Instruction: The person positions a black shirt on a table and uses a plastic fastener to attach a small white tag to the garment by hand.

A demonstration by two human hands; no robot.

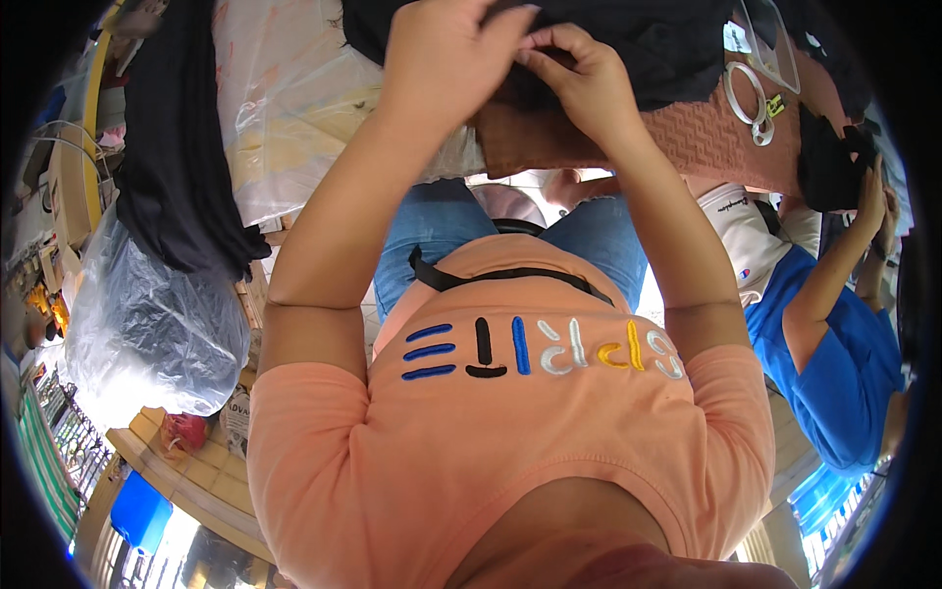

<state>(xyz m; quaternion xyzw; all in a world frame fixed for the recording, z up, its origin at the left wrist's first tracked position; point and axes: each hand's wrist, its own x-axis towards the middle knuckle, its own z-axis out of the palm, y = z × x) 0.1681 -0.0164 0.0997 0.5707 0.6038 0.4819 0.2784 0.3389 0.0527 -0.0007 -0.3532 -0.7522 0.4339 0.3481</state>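
Observation:
Both my hands are close together at the top of the head view, over a black cloth [648, 54] spread on the table. My right hand [581, 67] has its thumb and index finger pinched together at the cloth's near part. What sits in that pinch is too small to make out. My left hand [446, 54] is just beside it, its fingers pointing toward the right fingertips. Motion smears those fingers and the top edge cuts off part of the hand, so its grip does not show.
A brown textured cloth [687, 137] and clear plastic sheeting [285, 108] cover the table. A white ring-shaped thing [763, 128] lies at right. Black fabric [172, 128] hangs at left above a clear plastic bag [157, 304]. A co-worker in a blue shirt [834, 344] handles black cloth.

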